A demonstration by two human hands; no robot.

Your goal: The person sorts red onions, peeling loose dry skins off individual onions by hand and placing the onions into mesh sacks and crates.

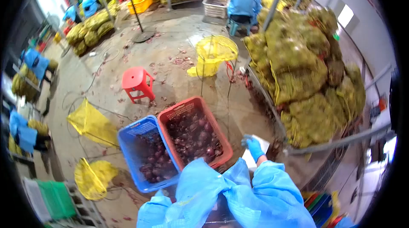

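My right hand (254,147), in a blue glove, is beside a white sheet-like object (260,149) to the right of the red crate; its fingers are blurred and their hold is unclear. Only a bit of my left hand (162,193) shows at the blue crate's lower edge, with its fingers hidden. Dark red onions (196,136) lie in the red crate (225,140), and more lie in the blue crate (124,153) touching its left side.
A red stool (134,79) stands beyond the crates. Behind it is a yellow net bag on a hoop stand (216,49). Full net sacks (298,66) are piled at right behind a metal rail (336,142). People in blue sit at the back and left.
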